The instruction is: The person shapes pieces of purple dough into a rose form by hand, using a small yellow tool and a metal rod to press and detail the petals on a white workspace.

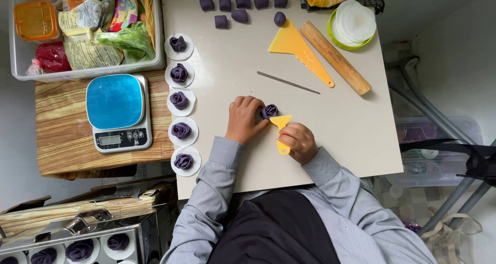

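Note:
On the pale work board (351, 129) my left hand (244, 119) curls around a purple rose-shaped dough piece (269, 110), fingertips touching its left side. My right hand (298, 142) grips a small yellow scraper (281, 129) whose blade points up against the underside of the dough rose. Along the board's left edge, several finished purple dough roses (179, 73) sit on round white paper discs. At the far edge lie several purple dough chunks (241, 8).
A large yellow scraper (299, 49), a wooden rolling pin (336, 57) and a thin metal skewer (288, 82) lie beyond my hands. A green-rimmed bowl of white discs (352, 24) is far right. A blue-topped scale (118, 111) and a clear bin (20, 62) stand left; a steamer tray (77, 246) below.

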